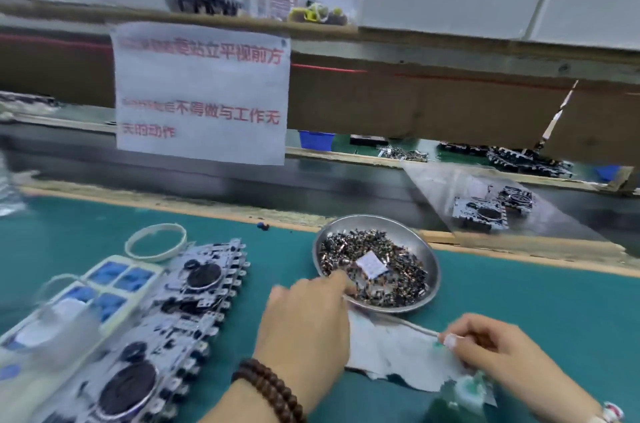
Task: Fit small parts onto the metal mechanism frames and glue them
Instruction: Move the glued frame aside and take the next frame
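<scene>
A round steel dish (429, 249) holds a heap of small dark metal parts (391, 266) and a white paper slip. My left hand (308, 315) reaches into the dish's near-left rim, fingertips among the parts; whether it grips one is hidden. My right hand (498, 350) pinches a thin stick-like applicator (391, 320) that lies across a stained white cloth (398, 357). A row of overlapping metal mechanism frames (194, 298) with black wheels lies on the green mat to the left of my left hand.
A white tray with blue compartments (114, 287) and a white ring (156, 242) lie left of the frames. A blurred green-capped bottle (464, 391) stands at the bottom right. Behind the mat runs a dark conveyor carrying frames (485, 211). A paper notice (201, 93) hangs above it.
</scene>
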`<control>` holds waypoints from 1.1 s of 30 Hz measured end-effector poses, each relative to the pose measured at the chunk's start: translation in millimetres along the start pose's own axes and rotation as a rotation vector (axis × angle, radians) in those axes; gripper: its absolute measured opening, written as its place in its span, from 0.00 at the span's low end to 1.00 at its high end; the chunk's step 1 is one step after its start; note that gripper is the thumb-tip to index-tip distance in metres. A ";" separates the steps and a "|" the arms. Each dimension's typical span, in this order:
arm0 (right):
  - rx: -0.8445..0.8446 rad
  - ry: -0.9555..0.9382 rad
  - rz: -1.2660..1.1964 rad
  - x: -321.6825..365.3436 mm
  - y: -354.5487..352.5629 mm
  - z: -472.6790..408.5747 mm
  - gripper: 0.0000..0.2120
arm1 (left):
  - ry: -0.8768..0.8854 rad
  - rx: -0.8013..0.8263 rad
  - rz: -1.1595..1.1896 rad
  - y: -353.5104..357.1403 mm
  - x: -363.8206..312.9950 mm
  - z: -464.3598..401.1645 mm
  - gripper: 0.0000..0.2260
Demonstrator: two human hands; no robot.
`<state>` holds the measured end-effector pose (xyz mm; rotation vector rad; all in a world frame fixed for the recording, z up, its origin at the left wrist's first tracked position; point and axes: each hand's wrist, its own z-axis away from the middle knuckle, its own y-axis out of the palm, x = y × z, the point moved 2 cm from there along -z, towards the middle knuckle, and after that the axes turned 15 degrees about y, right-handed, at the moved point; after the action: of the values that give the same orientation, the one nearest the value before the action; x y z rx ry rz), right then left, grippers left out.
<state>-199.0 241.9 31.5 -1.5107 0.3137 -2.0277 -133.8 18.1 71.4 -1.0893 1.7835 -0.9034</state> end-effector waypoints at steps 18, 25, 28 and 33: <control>-0.115 0.048 -0.251 0.7 5.0 20.5 0.06 | -0.509 0.431 -0.032 -42.7 143.0 10.0 0.41; -0.171 -0.119 -0.045 41.2 0.3 -20.8 0.07 | -0.502 0.308 0.230 -60.7 159.3 7.8 0.36; -0.165 -0.160 0.217 60.7 8.1 -46.1 0.06 | -0.494 0.194 0.438 -80.1 154.6 9.0 0.34; -0.028 -0.238 0.735 78.6 31.9 -78.3 0.13 | -0.265 -0.080 0.579 -105.1 105.5 8.1 0.32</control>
<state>-276.6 159.0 51.8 -1.3617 0.6831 -1.2611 -121.8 -118.4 130.6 -0.6398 1.7751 -0.3229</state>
